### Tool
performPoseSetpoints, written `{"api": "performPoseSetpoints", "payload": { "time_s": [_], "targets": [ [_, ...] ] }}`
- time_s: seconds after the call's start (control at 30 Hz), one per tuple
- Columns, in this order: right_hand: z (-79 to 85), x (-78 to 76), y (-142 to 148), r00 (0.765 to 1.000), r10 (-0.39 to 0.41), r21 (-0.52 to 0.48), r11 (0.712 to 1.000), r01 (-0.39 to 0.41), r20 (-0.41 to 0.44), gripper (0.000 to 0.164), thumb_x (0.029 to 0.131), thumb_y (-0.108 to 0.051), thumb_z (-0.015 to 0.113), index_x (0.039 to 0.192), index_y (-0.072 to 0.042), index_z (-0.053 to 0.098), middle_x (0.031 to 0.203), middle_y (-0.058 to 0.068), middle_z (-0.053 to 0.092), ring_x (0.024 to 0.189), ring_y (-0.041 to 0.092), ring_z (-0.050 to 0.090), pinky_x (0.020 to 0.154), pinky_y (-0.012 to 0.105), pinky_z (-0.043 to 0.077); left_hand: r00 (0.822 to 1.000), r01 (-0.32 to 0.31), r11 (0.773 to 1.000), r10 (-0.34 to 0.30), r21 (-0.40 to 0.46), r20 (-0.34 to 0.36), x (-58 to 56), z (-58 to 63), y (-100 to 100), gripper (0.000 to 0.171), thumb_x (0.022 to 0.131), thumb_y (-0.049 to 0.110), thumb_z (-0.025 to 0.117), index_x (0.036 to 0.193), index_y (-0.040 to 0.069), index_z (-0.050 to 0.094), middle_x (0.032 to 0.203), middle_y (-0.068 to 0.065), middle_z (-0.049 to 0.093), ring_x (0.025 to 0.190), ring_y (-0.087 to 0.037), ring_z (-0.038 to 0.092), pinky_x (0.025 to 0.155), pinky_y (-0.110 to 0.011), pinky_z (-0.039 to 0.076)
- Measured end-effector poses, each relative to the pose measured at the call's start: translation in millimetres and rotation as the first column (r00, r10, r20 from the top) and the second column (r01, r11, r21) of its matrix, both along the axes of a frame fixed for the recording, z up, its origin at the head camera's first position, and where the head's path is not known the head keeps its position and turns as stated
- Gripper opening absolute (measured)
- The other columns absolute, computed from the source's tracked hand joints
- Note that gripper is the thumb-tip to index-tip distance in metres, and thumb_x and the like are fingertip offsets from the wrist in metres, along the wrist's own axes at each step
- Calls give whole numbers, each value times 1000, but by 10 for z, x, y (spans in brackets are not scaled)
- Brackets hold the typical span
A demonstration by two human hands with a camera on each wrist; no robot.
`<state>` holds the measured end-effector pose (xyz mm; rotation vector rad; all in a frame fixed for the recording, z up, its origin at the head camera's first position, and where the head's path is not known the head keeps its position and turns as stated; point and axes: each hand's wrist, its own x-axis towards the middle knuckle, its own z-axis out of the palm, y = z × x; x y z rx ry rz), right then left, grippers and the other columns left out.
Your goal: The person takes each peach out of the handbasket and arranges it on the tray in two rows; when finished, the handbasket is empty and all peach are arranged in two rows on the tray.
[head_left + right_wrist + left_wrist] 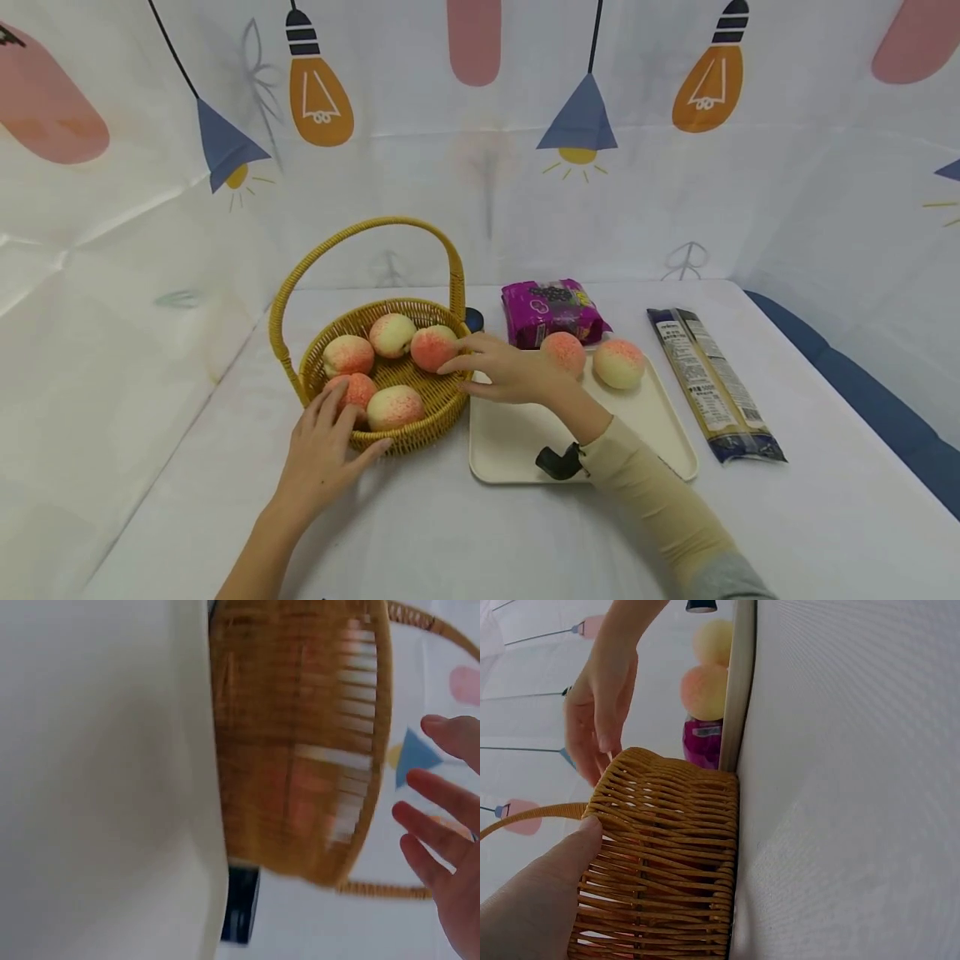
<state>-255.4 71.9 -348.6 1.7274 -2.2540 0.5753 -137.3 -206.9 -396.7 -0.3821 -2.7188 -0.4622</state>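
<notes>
A wicker basket (438, 417) with a tall hoop handle holds several pink-and-cream peaches (392, 335). My left hand (318, 458) rests at the basket's near left rim, fingers reaching over a red peach (358, 385). Its thumb (585, 838) lies against the rim in the left wrist view; the fingers are hidden there. From the right, my right hand (506, 368) reaches over the opposite rim, fingertips beside another peach (433, 348). In the right wrist view, that hand's spread fingers (442, 795) hold nothing, and the basket is blurred.
Right of the basket lies a cream tray (510, 446) with two peaches (618, 364) at its back edge. A purple packet (551, 307) stands behind it. Farther right is a long flat packet (716, 383). A small dark object (474, 319) sits behind the basket.
</notes>
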Motion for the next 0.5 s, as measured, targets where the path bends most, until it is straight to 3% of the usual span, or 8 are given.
{"api": "performPoseSetpoints", "payload": {
  "time_s": [0.2, 0.33, 0.5],
  "targets": [
    [39, 139, -457, 980, 174, 36, 983, -178, 96, 21, 90, -13, 58, 109, -10, 65, 116, 6, 59, 112, 16, 49, 99, 21, 32, 1000, 3, 1000, -3, -6, -26, 8, -4, -5, 48, 82, 53, 60, 94, 7, 54, 142, -21, 30, 128, -43, 24, 90, -65, 29],
    [42, 216, -692, 968, 234, 102, 965, -243, 90, 21, 92, -17, 56, 110, -11, 65, 116, 5, 58, 112, 13, 49, 99, 18, 30, 999, 4, 1000, -5, -8, -38, 9, -11, -4, 55, 81, 53, 61, 103, 3, 54, 142, -21, 30, 128, -42, 23, 89, -65, 30],
    [43, 275, -863, 957, 281, 147, 946, -288, 68, 22, 92, -16, 56, 111, -12, 66, 115, 3, 59, 112, 12, 50, 101, 17, 27, 1000, 5, 1000, -5, -8, -28, 1, -18, -7, 58, 81, 54, 60, 113, 7, 53, 142, -20, 28, 129, -42, 22, 90, -65, 27]
  ]
}}
